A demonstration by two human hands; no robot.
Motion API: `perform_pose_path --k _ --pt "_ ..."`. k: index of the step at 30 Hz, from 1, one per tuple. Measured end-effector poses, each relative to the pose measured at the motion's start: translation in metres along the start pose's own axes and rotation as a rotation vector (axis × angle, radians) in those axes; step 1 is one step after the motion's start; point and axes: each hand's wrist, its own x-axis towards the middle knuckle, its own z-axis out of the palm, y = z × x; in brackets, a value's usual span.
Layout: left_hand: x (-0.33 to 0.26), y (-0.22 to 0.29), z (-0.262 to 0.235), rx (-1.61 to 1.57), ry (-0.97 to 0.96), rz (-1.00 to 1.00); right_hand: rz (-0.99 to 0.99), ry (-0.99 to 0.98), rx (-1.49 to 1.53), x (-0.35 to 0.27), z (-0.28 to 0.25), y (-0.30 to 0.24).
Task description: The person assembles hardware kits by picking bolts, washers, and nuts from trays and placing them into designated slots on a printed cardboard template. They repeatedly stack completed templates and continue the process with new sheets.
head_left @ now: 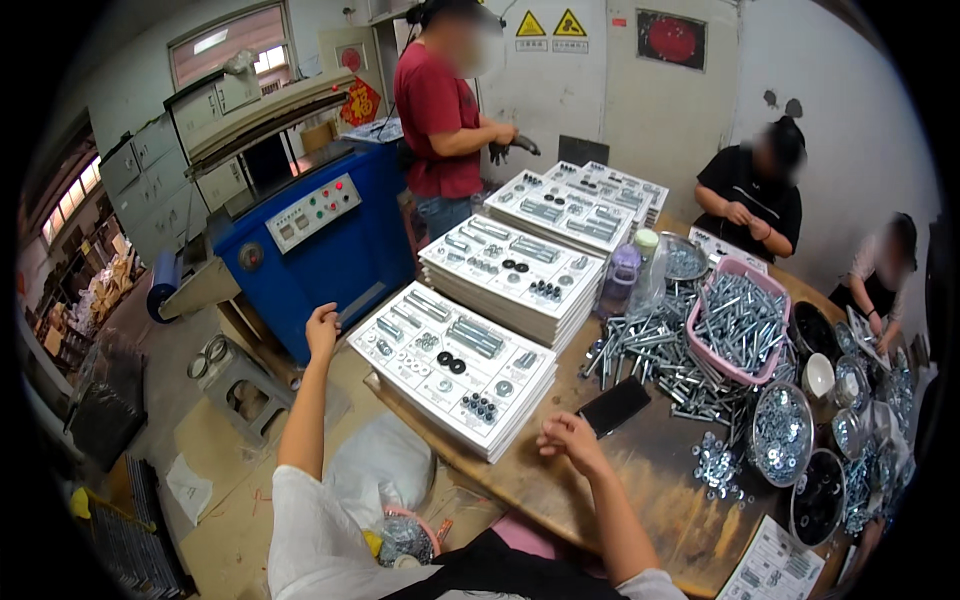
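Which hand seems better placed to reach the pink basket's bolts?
Probably the right hand: it is nearer the pink basket, on that side of the front card stack; the left hand is past its left edge.

White wall (850,120) is running along far right; pale door (668,120) is standing beside yellow warning signs (550,24). Grey cabinets (155,190) are lining far left, window (230,47) is showing bright patches, grey stool (234,364) is sitting left on tan floor (225,470).
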Motion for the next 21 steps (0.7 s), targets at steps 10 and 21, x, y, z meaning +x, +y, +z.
perform_pose_path --k 10,21 --pt "-0.333 0.112 0.072 -0.359 -0.524 0.415 -0.058 -0.142 0.092 -0.025 -0.051 0.032" --pt "-0.471 0.058 0.169 0.321 -1.011 0.769 -0.261 0.109 0.318 -0.029 -0.048 0.041"
